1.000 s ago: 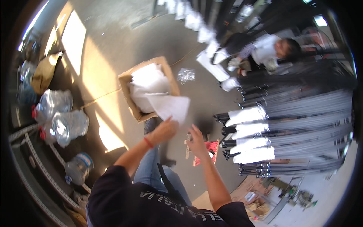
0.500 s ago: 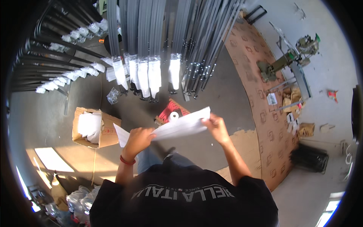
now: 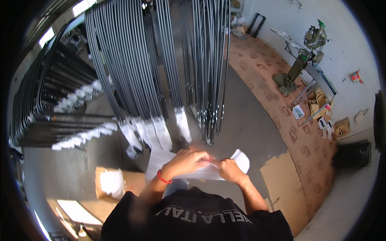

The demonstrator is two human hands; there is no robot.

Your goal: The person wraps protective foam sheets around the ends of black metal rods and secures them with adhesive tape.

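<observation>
Filling the upper view, rows of dark rods stand close together. To the right runs a patterned carpet, with a green machine standing on it. A cardboard box sits at lower left, white material inside. A white sheet stretches sideways, front and center, its far edge near white covers on the rods; these look likeliest to hinder a forward reach. Gathering or shaping the sheet appears to be the step in hand, and the next move seems to call for steady control at both sides. The right hand curls closed around the sheet near its rounded right end. The left hand, fingertips blurred, bends over the middle; whether it grips cannot be told. Behind it shows a red bracelet.
</observation>
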